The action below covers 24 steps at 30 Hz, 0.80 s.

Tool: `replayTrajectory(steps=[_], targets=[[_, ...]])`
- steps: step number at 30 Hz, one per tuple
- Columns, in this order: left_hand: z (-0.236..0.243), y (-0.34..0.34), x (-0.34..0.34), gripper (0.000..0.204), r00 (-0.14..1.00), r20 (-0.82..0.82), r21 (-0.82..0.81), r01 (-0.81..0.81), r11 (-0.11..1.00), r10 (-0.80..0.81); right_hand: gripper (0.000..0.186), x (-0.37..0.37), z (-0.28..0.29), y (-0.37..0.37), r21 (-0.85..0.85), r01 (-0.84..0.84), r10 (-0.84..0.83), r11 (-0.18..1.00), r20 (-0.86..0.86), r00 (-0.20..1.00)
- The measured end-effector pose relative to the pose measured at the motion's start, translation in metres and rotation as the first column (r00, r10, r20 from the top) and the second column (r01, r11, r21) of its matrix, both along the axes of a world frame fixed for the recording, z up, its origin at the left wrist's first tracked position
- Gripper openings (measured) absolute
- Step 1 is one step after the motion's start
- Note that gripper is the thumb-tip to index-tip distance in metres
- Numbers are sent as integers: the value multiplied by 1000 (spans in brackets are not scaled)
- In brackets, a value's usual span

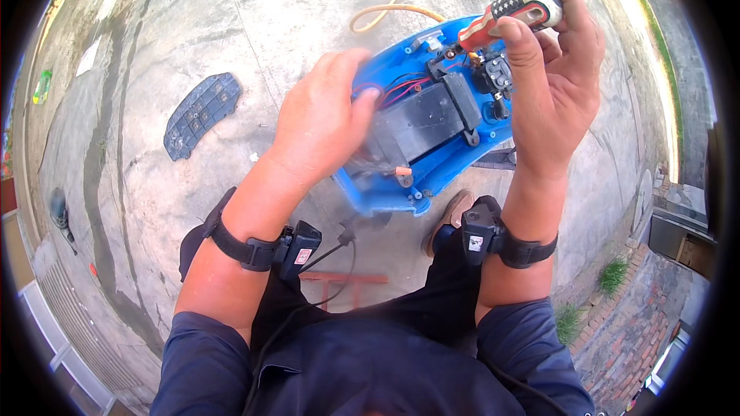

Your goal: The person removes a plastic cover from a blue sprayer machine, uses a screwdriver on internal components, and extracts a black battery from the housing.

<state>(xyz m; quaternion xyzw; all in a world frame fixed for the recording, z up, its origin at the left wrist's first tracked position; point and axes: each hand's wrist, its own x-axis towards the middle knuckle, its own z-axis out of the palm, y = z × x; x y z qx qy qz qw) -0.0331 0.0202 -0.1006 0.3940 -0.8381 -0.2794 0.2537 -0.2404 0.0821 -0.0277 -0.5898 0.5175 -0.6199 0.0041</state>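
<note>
My right hand (566, 69) is closed around a screwdriver (505, 15) with a patterned handle in red, white and black. Its tip end points down and left at the upper part of a blue plastic housing (455, 173). On the housing's left side my left hand (327, 108) grips its edge, thumb over the inside; the fingertips are smeared by motion. Inside the housing sits a black rectangular block (424, 119), with a dark bracket across its right end. Red and dark wires (401, 88) run above the block. A small black pump (495, 75) lies beneath my right hand.
A dark curved plastic panel (202, 117) lies on the concrete to the left. A yellowish hose (385, 9) loops beyond the housing. Between my legs is a reddish metal frame (343, 279), with a black cable (351, 262) near it. Bricks (620, 339) lie at the lower right.
</note>
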Motion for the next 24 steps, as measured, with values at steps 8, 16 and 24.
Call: replayTrajectory(steps=[8, 16, 24], targets=[[0, 0, -1, 41, 1000, -7, -8, 3, 1000, -3, 48, 8, 5, -1, 1, -41, 40, 999, 123, 992], [0, 0, 0, 41, 1000, -4, -11, 4, 1000, -4, 48, -5, -1, 2, 52, 101, -100, 993, -26, 995], [3, 1, -1, 41, 1000, -3, 5, -5, 1000, 5, 43, 4, 0, -3, -25, -92, 93, 995, 67, 993]])
